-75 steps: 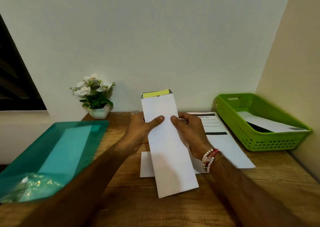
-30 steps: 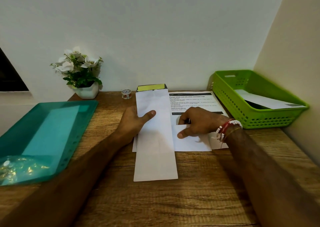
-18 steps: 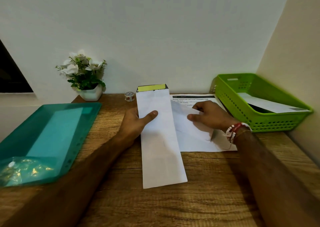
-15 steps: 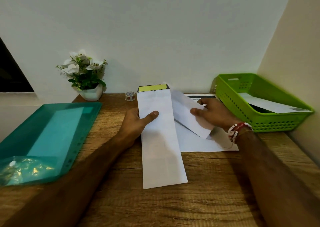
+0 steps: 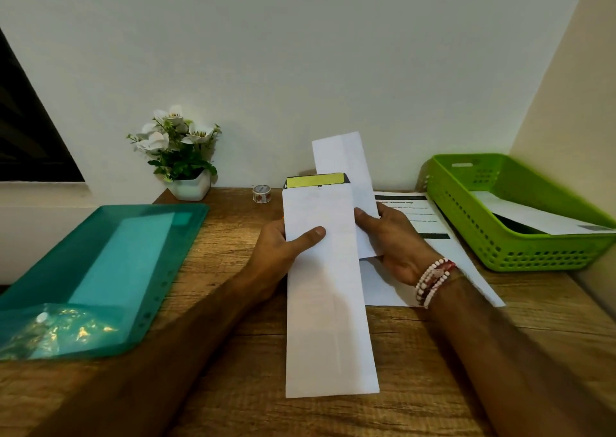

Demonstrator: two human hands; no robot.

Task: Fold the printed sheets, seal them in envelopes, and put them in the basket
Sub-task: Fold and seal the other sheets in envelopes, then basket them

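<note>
Nearest the camera, the lower end of a long white envelope lies over the wooden table, its length running away toward the wall. The left hand grips its left edge, thumb pressed on the front and the other fingers hidden behind, so the fingers are clamped on the envelope. Just right of that thumb, the right hand holds a folded sheet, thumb on top and fingers beneath, closed on the paper; the sheet stands tilted upward past the fingertips, its lower part tucked behind the envelope's right edge. Beaded bracelets circle the right wrist. Under the right hand a printed sheet lies flat. Left of the left hand rests a teal plastic folder. Right of the right hand stands the green basket with an envelope inside. Beyond the fingertips, the envelope's yellow-lined flap stands open, with a tape roll and a potted flower toward the wall.
</note>
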